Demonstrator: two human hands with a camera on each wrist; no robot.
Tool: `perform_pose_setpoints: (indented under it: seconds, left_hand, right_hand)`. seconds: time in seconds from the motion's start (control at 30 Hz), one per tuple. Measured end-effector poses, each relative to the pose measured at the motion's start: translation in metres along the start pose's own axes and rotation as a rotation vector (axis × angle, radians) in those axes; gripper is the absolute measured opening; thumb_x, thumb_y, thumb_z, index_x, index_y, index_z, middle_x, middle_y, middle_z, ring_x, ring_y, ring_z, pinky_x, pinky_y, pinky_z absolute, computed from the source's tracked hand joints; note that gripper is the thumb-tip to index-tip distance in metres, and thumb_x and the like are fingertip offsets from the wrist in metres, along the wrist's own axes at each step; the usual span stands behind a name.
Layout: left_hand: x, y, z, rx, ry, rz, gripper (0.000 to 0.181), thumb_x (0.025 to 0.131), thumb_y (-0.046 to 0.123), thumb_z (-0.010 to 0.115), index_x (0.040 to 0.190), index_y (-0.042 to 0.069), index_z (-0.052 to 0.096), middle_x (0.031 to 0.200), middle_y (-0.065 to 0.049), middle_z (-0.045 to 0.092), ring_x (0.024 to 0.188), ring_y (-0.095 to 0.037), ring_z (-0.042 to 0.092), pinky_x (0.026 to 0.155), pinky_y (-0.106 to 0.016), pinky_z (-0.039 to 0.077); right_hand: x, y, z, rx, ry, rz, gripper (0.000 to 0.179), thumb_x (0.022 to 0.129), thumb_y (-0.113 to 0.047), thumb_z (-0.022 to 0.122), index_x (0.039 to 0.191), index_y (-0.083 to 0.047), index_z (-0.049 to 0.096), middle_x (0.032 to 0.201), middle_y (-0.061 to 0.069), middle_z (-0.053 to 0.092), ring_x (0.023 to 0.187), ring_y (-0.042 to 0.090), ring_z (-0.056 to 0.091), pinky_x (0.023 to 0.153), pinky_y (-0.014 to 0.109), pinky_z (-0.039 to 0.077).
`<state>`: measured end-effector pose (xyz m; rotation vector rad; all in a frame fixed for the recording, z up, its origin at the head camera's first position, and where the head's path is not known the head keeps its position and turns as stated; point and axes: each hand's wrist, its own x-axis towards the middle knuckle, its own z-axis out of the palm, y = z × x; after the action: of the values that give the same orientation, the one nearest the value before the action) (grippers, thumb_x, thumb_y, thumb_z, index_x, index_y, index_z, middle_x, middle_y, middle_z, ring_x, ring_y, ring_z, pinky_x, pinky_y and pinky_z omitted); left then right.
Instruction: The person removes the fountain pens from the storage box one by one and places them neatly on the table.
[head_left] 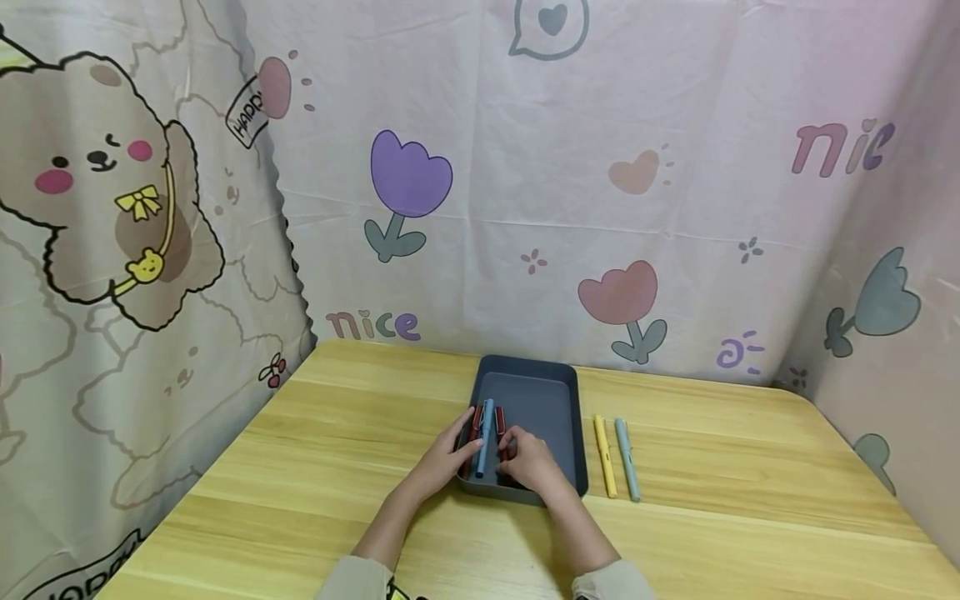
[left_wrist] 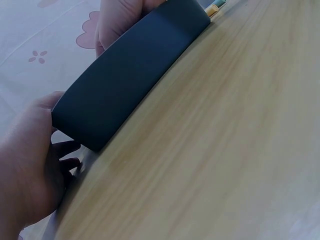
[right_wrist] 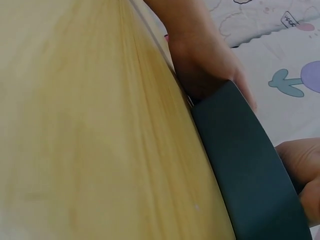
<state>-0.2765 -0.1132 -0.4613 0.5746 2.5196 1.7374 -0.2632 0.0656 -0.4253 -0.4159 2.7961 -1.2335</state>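
Observation:
A dark grey tray [head_left: 536, 392] lies on the wooden table, holding several pens along its left side. My left hand [head_left: 438, 462] grips the tray's left wall, thumb over the rim near a blue pen [head_left: 486, 437] and other fingers outside, as the left wrist view shows. One dark red pen [head_left: 476, 427] lies left of the blue one, close to that hand's fingers. Inside the tray, my right hand [head_left: 531, 462] pinches another dark red pen [head_left: 501, 419], whose lower part the fingers hide. The wrist views mostly show the tray's outer front wall [left_wrist: 130, 75].
Right of the tray, a yellow pen [head_left: 605, 457] and a pale blue-green pen [head_left: 628, 460] lie side by side on the table [head_left: 735, 467]. A printed cloth [head_left: 495, 275] hangs behind the table and at both sides.

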Motion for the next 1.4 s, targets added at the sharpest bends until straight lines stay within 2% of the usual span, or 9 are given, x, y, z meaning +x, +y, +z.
perform_pose_setpoints:
  seconds: [0.2, 0.43, 0.53, 0.67, 0.87, 0.97, 1.2, 1.3, 1.4]
  left_hand:
    - [-0.002, 0.006, 0.0, 0.0, 0.007, -0.013, 0.059, 0.096, 0.019, 0.05, 0.147, 0.007, 0.022, 0.144, -0.023, 0.025, 0.13, -0.04, 0.024, 0.1, -0.057, 0.023]
    - [-0.014, 0.038, -0.005, -0.019, -0.018, -0.006, 0.06, 0.096, 0.017, 0.051, 0.144, -0.002, 0.021, 0.142, -0.029, 0.025, 0.128, -0.043, 0.024, 0.1, -0.056, 0.023]
    - [-0.017, 0.045, -0.006, -0.007, -0.025, -0.004, 0.061, 0.096, 0.019, 0.051, 0.144, -0.004, 0.021, 0.141, -0.03, 0.025, 0.128, -0.043, 0.025, 0.1, -0.055, 0.025]
    - [-0.014, 0.039, -0.006, -0.011, -0.023, 0.0, 0.06, 0.096, 0.017, 0.051, 0.144, -0.004, 0.021, 0.141, -0.03, 0.026, 0.127, -0.043, 0.026, 0.1, -0.055, 0.025]
    - [-0.003, 0.01, -0.001, 0.001, 0.003, 0.0, 0.059, 0.096, 0.017, 0.051, 0.146, 0.003, 0.022, 0.143, -0.026, 0.026, 0.128, -0.041, 0.026, 0.099, -0.056, 0.024]
    - [0.0, 0.002, 0.0, 0.017, 0.009, 0.001, 0.059, 0.096, 0.021, 0.05, 0.146, 0.006, 0.022, 0.143, -0.024, 0.027, 0.129, -0.04, 0.026, 0.099, -0.056, 0.024]
    - [0.001, 0.0, 0.001, 0.007, 0.003, -0.018, 0.06, 0.096, 0.023, 0.051, 0.147, 0.009, 0.023, 0.145, -0.021, 0.026, 0.13, -0.038, 0.024, 0.101, -0.056, 0.022]
    - [0.001, 0.001, 0.0, 0.003, 0.002, -0.006, 0.059, 0.096, 0.022, 0.05, 0.146, 0.007, 0.022, 0.144, -0.021, 0.026, 0.13, -0.037, 0.024, 0.101, -0.055, 0.022]
    - [-0.004, 0.016, -0.002, -0.007, -0.005, 0.004, 0.059, 0.096, 0.02, 0.05, 0.145, 0.001, 0.022, 0.143, -0.026, 0.026, 0.129, -0.04, 0.025, 0.1, -0.056, 0.023]
  right_hand:
    - [0.0, 0.001, -0.003, 0.101, -0.048, 0.046, 0.023, 0.077, 0.005, 0.069, 0.096, -0.001, 0.057, 0.067, 0.004, 0.057, 0.053, 0.017, 0.055, 0.051, 0.03, 0.048]
    - [-0.001, 0.001, -0.007, 0.174, -0.086, 0.071, 0.023, 0.08, 0.007, 0.064, 0.101, 0.0, 0.058, 0.071, 0.006, 0.058, 0.058, 0.02, 0.058, 0.054, 0.032, 0.05]
    - [-0.001, 0.002, -0.007, 0.187, -0.093, 0.077, 0.023, 0.08, 0.007, 0.064, 0.101, 0.0, 0.059, 0.072, 0.006, 0.059, 0.059, 0.019, 0.058, 0.055, 0.032, 0.05]
    - [0.0, 0.004, -0.008, 0.206, -0.098, 0.103, 0.023, 0.081, 0.006, 0.064, 0.102, 0.0, 0.06, 0.074, 0.006, 0.06, 0.061, 0.018, 0.058, 0.056, 0.032, 0.051]
    - [0.0, 0.005, -0.009, 0.243, -0.101, 0.126, 0.023, 0.081, 0.007, 0.064, 0.103, 0.0, 0.062, 0.074, 0.006, 0.062, 0.063, 0.018, 0.059, 0.057, 0.032, 0.052]
    - [0.0, 0.006, -0.011, 0.267, -0.101, 0.136, 0.023, 0.081, 0.007, 0.063, 0.103, 0.0, 0.062, 0.076, 0.007, 0.063, 0.065, 0.019, 0.059, 0.058, 0.033, 0.052]
    - [-0.001, 0.008, -0.018, 0.332, -0.099, 0.151, 0.024, 0.082, 0.007, 0.062, 0.106, 0.002, 0.063, 0.084, 0.013, 0.06, 0.071, 0.02, 0.059, 0.063, 0.036, 0.053]
    - [-0.002, 0.009, -0.021, 0.352, -0.108, 0.148, 0.025, 0.082, 0.007, 0.061, 0.107, 0.003, 0.063, 0.087, 0.012, 0.059, 0.072, 0.021, 0.058, 0.065, 0.037, 0.053]
    - [-0.001, 0.01, -0.023, 0.366, -0.108, 0.153, 0.026, 0.082, 0.006, 0.062, 0.108, 0.003, 0.062, 0.088, 0.011, 0.06, 0.072, 0.021, 0.058, 0.066, 0.038, 0.053]
